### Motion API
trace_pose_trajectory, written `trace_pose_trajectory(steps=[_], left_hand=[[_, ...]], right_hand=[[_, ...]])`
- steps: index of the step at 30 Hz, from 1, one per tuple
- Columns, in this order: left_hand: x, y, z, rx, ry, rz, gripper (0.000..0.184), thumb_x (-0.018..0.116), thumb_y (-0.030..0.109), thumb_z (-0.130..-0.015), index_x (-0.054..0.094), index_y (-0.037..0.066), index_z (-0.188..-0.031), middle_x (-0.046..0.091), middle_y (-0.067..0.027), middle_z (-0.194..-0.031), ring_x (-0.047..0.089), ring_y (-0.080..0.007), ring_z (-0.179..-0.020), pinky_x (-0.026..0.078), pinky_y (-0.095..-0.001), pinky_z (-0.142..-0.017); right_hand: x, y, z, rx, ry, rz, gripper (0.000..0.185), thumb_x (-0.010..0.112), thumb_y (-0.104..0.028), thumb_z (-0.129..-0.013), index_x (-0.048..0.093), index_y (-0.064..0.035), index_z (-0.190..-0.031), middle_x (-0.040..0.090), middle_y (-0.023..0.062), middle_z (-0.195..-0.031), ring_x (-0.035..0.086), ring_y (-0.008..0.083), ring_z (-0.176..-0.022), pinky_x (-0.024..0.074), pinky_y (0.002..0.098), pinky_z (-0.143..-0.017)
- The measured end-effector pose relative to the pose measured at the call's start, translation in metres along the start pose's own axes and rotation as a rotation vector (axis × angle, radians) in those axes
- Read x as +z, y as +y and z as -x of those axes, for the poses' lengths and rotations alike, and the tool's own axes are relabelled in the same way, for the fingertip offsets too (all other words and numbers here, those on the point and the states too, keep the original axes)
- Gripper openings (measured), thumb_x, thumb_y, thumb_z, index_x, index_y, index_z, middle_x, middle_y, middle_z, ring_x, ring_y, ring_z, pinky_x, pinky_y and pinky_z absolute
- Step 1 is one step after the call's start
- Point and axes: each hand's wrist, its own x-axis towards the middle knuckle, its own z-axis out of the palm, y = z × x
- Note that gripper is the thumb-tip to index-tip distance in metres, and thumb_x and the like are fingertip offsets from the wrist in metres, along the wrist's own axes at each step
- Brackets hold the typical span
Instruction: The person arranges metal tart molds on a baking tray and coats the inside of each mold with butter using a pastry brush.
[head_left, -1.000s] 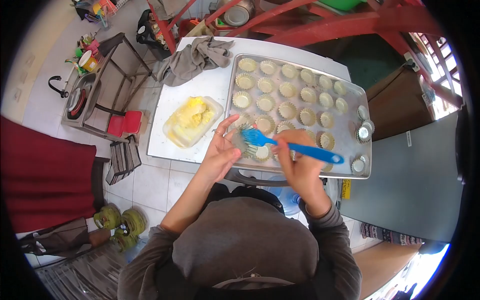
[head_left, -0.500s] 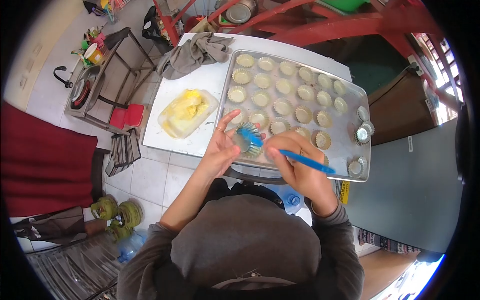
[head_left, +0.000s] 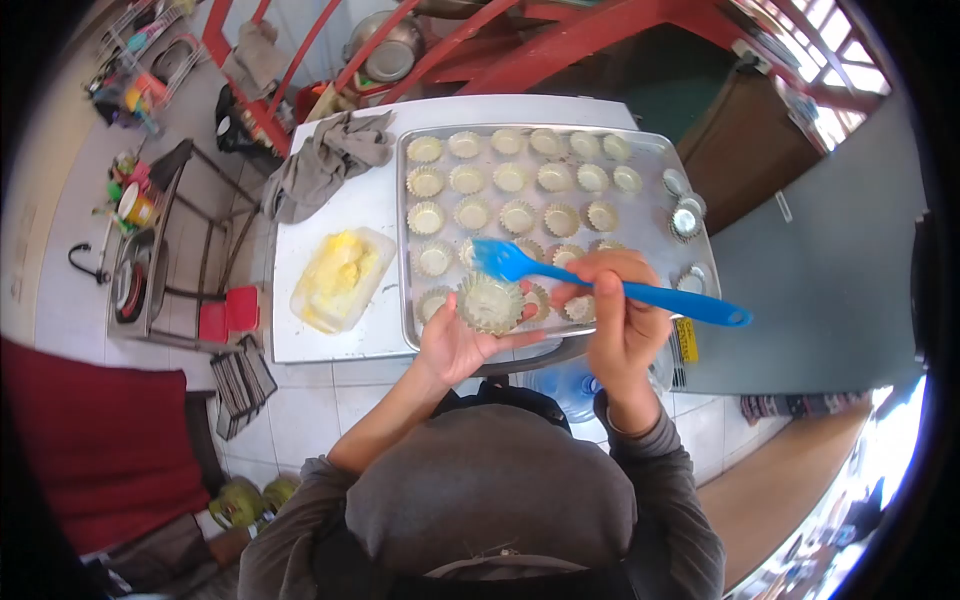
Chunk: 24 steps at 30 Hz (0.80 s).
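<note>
A fluted tart mould (head_left: 491,304) rests in my left hand (head_left: 458,342), its open side facing up, over the near edge of a large metal tray (head_left: 655,232). My right hand (head_left: 624,318) grips the handle of a blue brush (head_left: 650,295), whose bristles are just above the mould's far rim. Rows of similar fluted moulds (head_left: 517,216) stand on the tray, with a few stacked ones (head_left: 686,221) at its right side. Left of the tray, a plastic container (head_left: 376,272) holds a yellow, butter-like mass (head_left: 343,265).
A grey cloth (head_left: 335,163) lies crumpled at the back left of the white table (head_left: 300,345). Beyond the table are red railings (head_left: 480,45) and a metal pot (head_left: 390,55). A sink stand (head_left: 150,290) is at the left, a grey surface (head_left: 800,290) at the right.
The mould in my left hand has turned from tilted to facing up. The brush has lifted off its side to above the rim. The whole view has shifted.
</note>
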Motion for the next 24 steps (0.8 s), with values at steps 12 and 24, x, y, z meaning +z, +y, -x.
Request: trace_pose_trajectory(steps=[12,24], left_hand=[[0.0,0.04,0.035,-0.451,-0.165,-0.183,0.063,0.061,0.038,-0.085,0.031,0.013,-0.135,0.038,-0.0195,-0.137,0.04,-0.0356,-0.125,0.034,-0.0547,-0.102],[0.0,-0.01,0.128,-0.952,-0.388,-0.346,0.074,0.074,0.028,-0.076,0.028,0.014,-0.132,0.044,-0.0207,-0.13,0.047,-0.0397,-0.119,0.042,-0.0472,-0.097]], right_hand=[[0.074,-0.066,0.093,0.18,0.421,0.218,0.008,0.049,0.005,-0.088,0.057,0.0052,-0.089,0.061,0.0098,-0.083,0.063,0.0132,-0.065,0.05,0.0239,-0.057],[0.172,-0.155,0.257,0.388,0.869,0.417,0.016,0.046,-0.006,-0.095,0.057,0.0049,-0.091,0.061,0.0098,-0.08,0.062,0.0135,-0.065,0.0505,0.0251,-0.059]])
